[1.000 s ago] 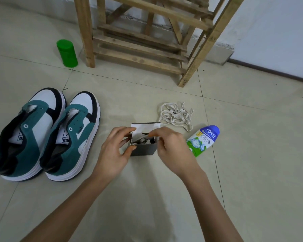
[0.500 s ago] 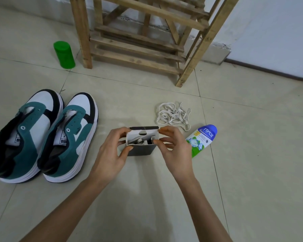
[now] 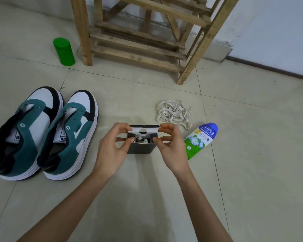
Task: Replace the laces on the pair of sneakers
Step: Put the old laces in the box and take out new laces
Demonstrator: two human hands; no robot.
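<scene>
Head view: the small dark box (image 3: 141, 149) stands on the tiled floor (image 3: 147, 198) in the near middle, between both hands, with its top flap (image 3: 143, 127) folded up and back. The left hand (image 3: 112, 147) pinches the box's left side flap, thumb and forefinger clamped on the card. The right hand (image 3: 171, 147) pinches the right flap the same way.

Pale new laces (image 3: 142, 139) show inside (only partly, so their number cannot be told). The box looks light and thin-walled, easy to crush, so the corners seem the best hold. The laces are probably soft, limp and quick to tangle, and best drawn out by one end.

The sneakers (image 3: 42, 135) sit to the left, close side by side, toes pointing far and eyelets bare. A loose heap of cream old laces (image 3: 173, 113) lies just beyond the right hand, and a blue-and-green bottle (image 3: 201, 140) lies on its side to the right.

The tiles are pale and glossy, so the box may slide on them. Far off, a wooden rack (image 3: 138, 41) stands against a white wall (image 3: 278, 32), with a green canister (image 3: 64, 51) upright to its left
</scene>
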